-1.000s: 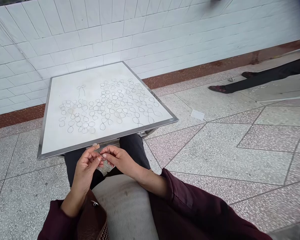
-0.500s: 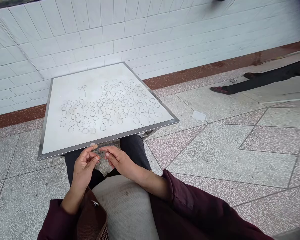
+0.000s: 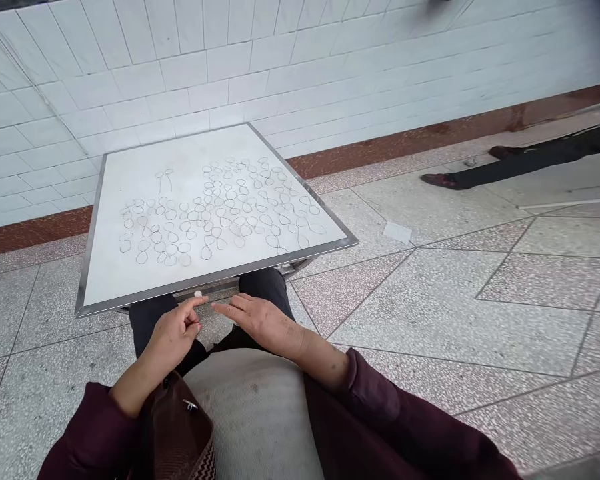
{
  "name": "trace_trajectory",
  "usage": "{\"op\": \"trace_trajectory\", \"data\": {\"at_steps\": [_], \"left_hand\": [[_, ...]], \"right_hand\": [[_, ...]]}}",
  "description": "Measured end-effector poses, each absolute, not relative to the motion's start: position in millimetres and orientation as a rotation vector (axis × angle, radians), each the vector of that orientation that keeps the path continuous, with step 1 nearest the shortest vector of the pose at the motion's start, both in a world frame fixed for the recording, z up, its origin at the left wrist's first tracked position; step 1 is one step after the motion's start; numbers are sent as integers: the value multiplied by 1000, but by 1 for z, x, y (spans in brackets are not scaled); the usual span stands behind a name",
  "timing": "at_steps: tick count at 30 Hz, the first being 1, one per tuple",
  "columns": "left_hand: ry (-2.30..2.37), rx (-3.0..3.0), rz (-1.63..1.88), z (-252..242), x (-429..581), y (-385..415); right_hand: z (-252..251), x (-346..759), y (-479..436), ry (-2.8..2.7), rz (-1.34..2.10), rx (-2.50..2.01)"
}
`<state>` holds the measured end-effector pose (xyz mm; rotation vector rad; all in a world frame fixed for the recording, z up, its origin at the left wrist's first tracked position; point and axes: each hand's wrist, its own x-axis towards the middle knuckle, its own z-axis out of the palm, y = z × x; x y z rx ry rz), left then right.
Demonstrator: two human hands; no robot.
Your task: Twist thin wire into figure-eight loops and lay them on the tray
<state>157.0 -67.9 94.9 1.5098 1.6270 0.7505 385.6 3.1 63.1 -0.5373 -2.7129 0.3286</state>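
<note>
My left hand [image 3: 175, 333] is over my lap, before the near edge of the white board [image 3: 130, 167]. Its index finger is stretched out, while the thumb presses against the curled fingers; what they hold, if anything, is too small to make out. Just beyond that index fingertip shows a small white round piece [image 3: 198, 294]. Facing it from the right is my right hand [image 3: 265, 321], back up, fingers stretched toward the left, thumb mostly hidden. A narrow gap separates the fingertips. Many thin dark figure-eight loops [image 3: 207, 253] cover the board; I cannot tell whether they are drawn or lying there.
A metal rim [image 3: 220, 275] edges the board, which stands close to a white tiled wall [image 3: 190, 73]. On the speckled floor is a white paper piece [image 3: 397, 233]. Another person's leg and shoe [image 3: 440, 181] are at the far right.
Both hands have dropped and turned more palm-down. My left index finger now points further right, and the white round piece shows slightly lower and further right. The loops look unchanged.
</note>
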Motion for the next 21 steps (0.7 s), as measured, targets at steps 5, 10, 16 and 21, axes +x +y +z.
{"op": "trace_trajectory", "data": {"at_steps": [5,10,16,21], "left_hand": [[1586,1562,722,96,160,-66],[1462,1601,794,83,163,-65],[1375,1684,841,104,157,-41],[1514,1228,1478,109,151,-41]], "right_hand": [[62,389,2,-2766,294,-480],[63,389,4,-2792,401,-408],[47,375,1,-2415,749,-619],[49,368,-3,-1905,1032,-1051]]}}
